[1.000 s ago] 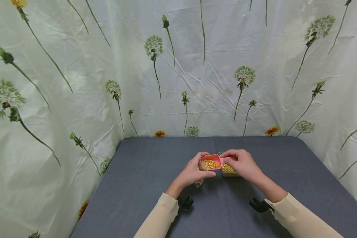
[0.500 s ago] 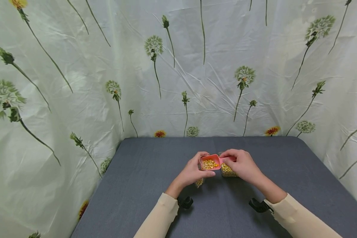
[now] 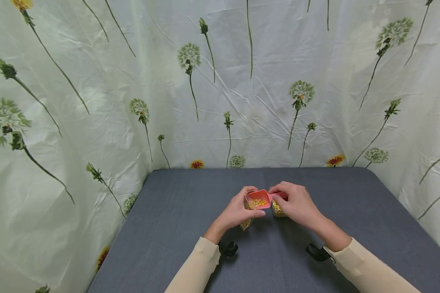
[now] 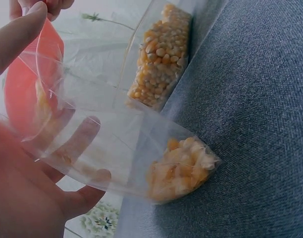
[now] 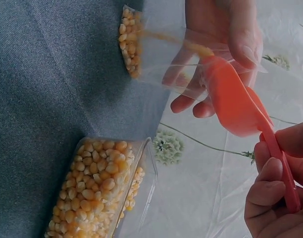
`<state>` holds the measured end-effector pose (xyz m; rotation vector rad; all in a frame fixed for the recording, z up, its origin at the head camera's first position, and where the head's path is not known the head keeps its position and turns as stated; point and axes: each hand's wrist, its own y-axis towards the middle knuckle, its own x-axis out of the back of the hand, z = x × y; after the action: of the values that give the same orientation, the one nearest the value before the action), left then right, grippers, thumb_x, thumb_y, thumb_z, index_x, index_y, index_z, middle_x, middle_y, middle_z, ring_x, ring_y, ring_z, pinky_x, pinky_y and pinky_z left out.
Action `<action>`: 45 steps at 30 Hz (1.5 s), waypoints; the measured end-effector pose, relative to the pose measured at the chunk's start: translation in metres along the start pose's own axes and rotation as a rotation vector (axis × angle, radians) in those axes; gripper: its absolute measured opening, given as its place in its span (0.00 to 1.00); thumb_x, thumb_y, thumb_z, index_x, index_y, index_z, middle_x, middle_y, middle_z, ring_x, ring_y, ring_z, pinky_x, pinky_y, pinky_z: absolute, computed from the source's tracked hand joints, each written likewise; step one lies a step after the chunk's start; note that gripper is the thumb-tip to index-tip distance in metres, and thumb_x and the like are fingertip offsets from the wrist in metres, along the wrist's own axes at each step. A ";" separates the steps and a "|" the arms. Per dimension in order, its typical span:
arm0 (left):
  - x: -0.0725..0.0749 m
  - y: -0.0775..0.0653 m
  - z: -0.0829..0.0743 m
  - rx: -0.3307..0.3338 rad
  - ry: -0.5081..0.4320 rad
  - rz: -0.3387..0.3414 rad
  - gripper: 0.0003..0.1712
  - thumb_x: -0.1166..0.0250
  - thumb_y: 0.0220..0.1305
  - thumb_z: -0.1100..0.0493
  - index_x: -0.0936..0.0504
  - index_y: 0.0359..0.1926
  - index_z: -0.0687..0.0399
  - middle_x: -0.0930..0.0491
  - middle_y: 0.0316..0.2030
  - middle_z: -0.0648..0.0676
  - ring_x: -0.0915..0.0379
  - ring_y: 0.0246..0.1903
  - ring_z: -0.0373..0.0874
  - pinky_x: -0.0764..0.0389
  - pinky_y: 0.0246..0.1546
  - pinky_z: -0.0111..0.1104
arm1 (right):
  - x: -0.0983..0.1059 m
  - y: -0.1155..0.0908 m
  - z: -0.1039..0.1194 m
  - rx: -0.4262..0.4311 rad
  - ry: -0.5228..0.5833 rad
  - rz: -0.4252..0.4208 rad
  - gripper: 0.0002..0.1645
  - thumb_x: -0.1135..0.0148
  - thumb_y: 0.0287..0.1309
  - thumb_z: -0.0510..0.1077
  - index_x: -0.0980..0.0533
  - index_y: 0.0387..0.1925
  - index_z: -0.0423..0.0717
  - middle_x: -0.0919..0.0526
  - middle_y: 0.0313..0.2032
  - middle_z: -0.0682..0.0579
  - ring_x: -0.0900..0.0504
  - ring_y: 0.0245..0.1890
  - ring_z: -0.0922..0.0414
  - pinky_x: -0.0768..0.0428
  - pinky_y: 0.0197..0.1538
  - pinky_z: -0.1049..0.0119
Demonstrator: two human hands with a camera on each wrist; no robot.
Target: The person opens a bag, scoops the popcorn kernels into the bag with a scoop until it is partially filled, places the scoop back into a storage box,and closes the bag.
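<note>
My left hand (image 3: 235,211) holds a clear plastic bag (image 4: 109,144) by its open mouth, fingers around it and thumb along the rim. Corn kernels (image 4: 181,166) lie in the bag's lower corner. A pink-red scoop (image 5: 235,101) has its lip inside the bag mouth, tilted down towards it. Kernels slide off the scoop in a blurred stream, seen in the right wrist view. Some kernels (image 3: 257,202) are still in the bowl. With thumb and fingers my right hand (image 3: 297,205) pinches the scoop's handle (image 5: 282,178).
A clear box (image 5: 149,148) with many corn kernels stands on the dark grey tablecloth (image 3: 190,203), below and partly behind my right hand. Behind the table hangs a pale curtain (image 3: 264,93) printed with flowers.
My right hand has shifted slightly left and tilted the scoop further into the bag. Fewer kernels show in the scoop's bowl. The left hand has stayed in place.
</note>
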<state>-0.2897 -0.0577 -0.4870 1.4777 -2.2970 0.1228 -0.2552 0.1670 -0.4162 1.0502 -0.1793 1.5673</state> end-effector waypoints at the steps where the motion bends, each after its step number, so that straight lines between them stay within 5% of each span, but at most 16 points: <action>1: 0.000 0.000 0.000 0.001 -0.004 0.001 0.40 0.21 0.54 0.46 0.32 0.65 0.35 0.24 0.51 0.41 0.23 0.45 0.40 0.19 0.42 0.36 | 0.000 0.000 0.000 0.013 -0.011 -0.007 0.04 0.29 0.61 0.39 0.14 0.38 0.50 0.17 0.34 0.60 0.21 0.27 0.64 0.20 0.31 0.66; 16: 0.003 0.001 0.004 -0.032 -0.024 0.007 0.40 0.22 0.55 0.46 0.33 0.66 0.34 0.26 0.56 0.40 0.25 0.50 0.39 0.19 0.43 0.36 | -0.006 -0.002 0.002 0.183 -0.161 -0.099 0.06 0.26 0.57 0.39 0.14 0.38 0.49 0.22 0.31 0.62 0.29 0.24 0.66 0.26 0.26 0.69; 33: 0.006 0.001 0.006 -0.059 -0.023 -0.032 0.39 0.22 0.55 0.45 0.32 0.64 0.27 0.24 0.55 0.38 0.27 0.55 0.37 0.27 0.57 0.48 | -0.001 -0.002 -0.001 0.190 -0.144 -0.129 0.09 0.26 0.56 0.36 0.14 0.40 0.46 0.23 0.31 0.61 0.29 0.26 0.64 0.25 0.28 0.68; 45: 0.008 0.000 0.007 -0.035 -0.005 -0.061 0.40 0.22 0.54 0.42 0.33 0.64 0.30 0.25 0.55 0.38 0.28 0.55 0.37 0.27 0.57 0.48 | 0.006 -0.005 -0.008 0.175 -0.105 -0.209 0.10 0.26 0.55 0.33 0.14 0.38 0.48 0.23 0.31 0.62 0.30 0.25 0.64 0.27 0.27 0.68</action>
<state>-0.2946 -0.0667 -0.4908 1.5309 -2.2435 0.0618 -0.2544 0.1775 -0.4189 1.2480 -0.0026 1.3577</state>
